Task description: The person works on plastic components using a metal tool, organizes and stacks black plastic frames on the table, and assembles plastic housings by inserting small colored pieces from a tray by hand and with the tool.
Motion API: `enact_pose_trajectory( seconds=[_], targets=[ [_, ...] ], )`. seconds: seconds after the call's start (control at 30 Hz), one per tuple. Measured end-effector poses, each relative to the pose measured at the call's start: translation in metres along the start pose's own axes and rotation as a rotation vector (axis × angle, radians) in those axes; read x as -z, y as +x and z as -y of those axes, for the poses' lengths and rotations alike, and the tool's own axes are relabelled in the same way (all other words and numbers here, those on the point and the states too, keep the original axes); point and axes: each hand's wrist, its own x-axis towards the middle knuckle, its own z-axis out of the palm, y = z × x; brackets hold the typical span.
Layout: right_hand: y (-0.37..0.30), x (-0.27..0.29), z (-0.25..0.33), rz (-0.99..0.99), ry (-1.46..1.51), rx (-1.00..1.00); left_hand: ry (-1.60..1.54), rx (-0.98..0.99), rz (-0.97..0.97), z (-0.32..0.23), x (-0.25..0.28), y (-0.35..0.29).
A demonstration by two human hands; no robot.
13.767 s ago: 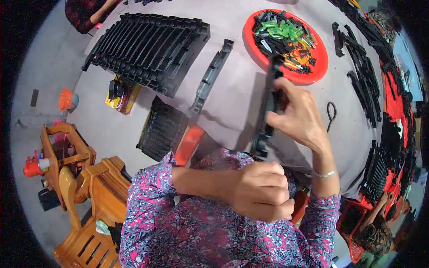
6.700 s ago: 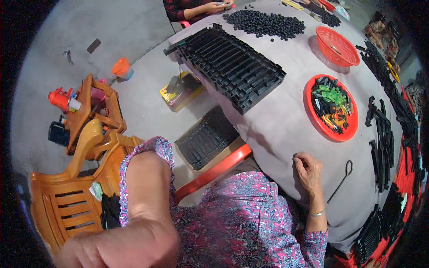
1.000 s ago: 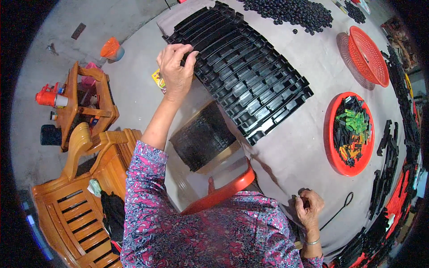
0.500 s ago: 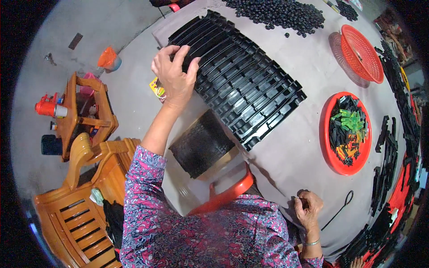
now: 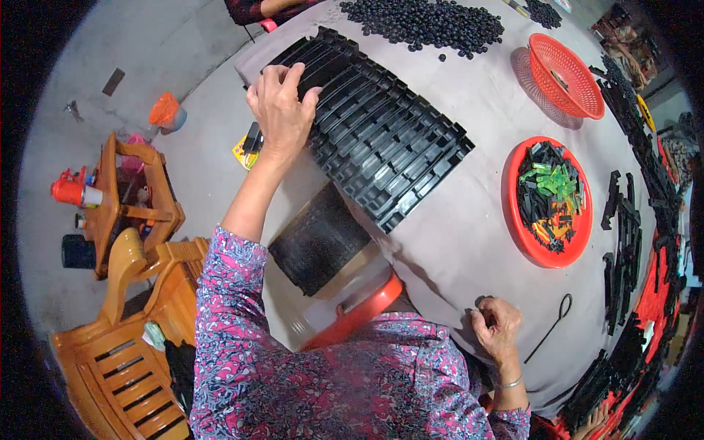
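A long row of black slotted plastic strips (image 5: 389,139) lies side by side across the table. At the row's far left side is my left hand (image 5: 282,114), its fingers bent and its thumb apart from them. The fingertips are over the strips' edge; whether they press on it is hidden. My right hand (image 5: 499,328) rests near the table's front edge with its fingers curled in. What lies inside those fingers, if anything, I cannot make out. A dark wire tool with a looped end (image 5: 550,328) lies to the right of this hand.
A red plate (image 5: 513,220) holds black, green and orange pieces. Behind it stands a red mesh basket (image 5: 572,81). Small black beads (image 5: 425,26) are heaped at the back. Below the row, a plastic tub (image 5: 315,242) holds something dark. A wooden chair (image 5: 132,352) stands left.
The whole view has shifted a little, moving the table things left and up. Another person's arm now shows at the top. Both hands keep nearly the same poses.
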Motion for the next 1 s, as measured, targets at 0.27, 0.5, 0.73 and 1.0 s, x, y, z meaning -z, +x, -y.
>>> enact_pose_trajectory(
  seconds=[0.27,0.5,0.73,1.0],
  targets=[
    [-0.005,0.002,-0.005,0.000,-0.013,0.048,-0.841,-0.567,0.286,-0.151,0.106,-0.089],
    [-0.010,-0.007,-0.013,-0.033,0.034,0.049,-1.138,-0.737,0.839,-0.240,0.125,-0.181],
    [-0.010,-0.008,-0.010,-0.150,-0.048,0.112,-0.862,-0.962,1.157,-0.245,0.091,-0.235],
    [-0.011,-0.009,-0.012,-0.085,0.011,0.049,-0.887,-0.880,1.237,-0.251,0.086,-0.248]
  ],
)
